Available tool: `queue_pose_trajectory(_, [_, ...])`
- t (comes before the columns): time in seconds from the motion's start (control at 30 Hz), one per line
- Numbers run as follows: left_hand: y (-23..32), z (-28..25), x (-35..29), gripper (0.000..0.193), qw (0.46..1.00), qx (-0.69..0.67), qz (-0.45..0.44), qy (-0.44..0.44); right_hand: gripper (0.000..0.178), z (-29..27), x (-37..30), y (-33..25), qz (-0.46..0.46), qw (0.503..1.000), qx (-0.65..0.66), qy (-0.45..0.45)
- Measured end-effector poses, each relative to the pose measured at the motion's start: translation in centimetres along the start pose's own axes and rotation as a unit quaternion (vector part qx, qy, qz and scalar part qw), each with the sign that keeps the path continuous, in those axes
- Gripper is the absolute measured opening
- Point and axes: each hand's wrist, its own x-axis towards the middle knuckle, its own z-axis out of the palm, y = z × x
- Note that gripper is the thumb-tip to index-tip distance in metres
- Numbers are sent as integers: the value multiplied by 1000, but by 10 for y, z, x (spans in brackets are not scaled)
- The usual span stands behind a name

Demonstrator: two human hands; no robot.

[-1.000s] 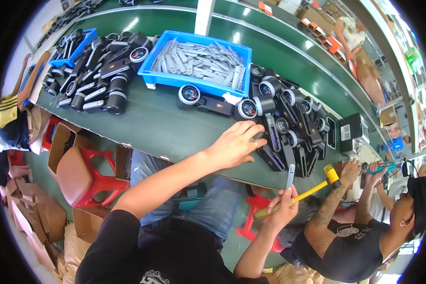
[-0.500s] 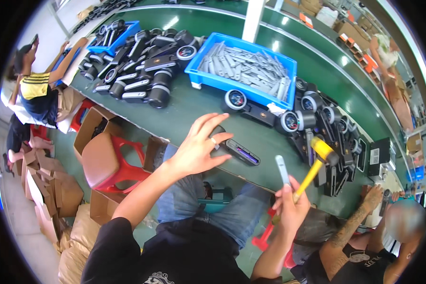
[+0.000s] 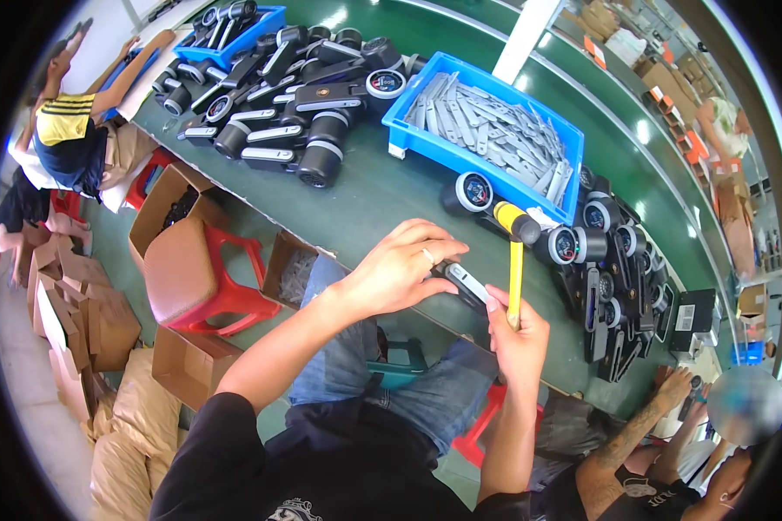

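Observation:
My left hand (image 3: pixel 401 271) curls around the rounded end of a black handheld device, its thumb and fingers closed on it near the table's front edge. A light grey plastic cover strip (image 3: pixel 466 282) lies along the device's body (image 3: pixel 473 300). My right hand (image 3: pixel 520 337) pinches the strip's near end between thumb and finger. That same hand also grips the yellow handle of a small mallet (image 3: pixel 514 276), whose yellow-and-black head points away from me. The device's round end is mostly hidden under my left hand.
A blue bin (image 3: pixel 397 139) of grey strips stands beyond my hands. Black devices with round gauges (image 3: pixel 317 161) are piled at the left, and more (image 3: pixel 617 282) at the right. A red stool (image 3: pixel 235 295) stands left. A co-worker's arm (image 3: pixel 630 430) is at right.
My right hand has moved left and brought the grey strip from the air down onto the device. The mallet came along with it. My left hand has closed on the device's end.

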Motion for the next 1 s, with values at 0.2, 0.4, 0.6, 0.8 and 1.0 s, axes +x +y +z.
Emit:
queue_pose_trajectory(0.2, [-13,-11,-17,28,993,75,90,22,20,3,10,-9,-34,994,-90,-58])
queue_pose_trajectory(0.4, [-26,52,-4,31,982,-26,161,95,28,-19,-5,-24,6,990,-124,-62])
queue_pose_trajectory(0.6, [-25,39,-13,30,987,-31,129,86,35,-18,8,-30,27,985,-116,-126])
queue_pose_trajectory(0.8, [-16,26,-15,29,985,-11,142,92,36,-24,20,-19,122,982,-98,-109])
queue_pose_trajectory(1.0, [-6,38,-19,28,990,-12,96,103,36,-29,18,14,126,991,-18,-33])
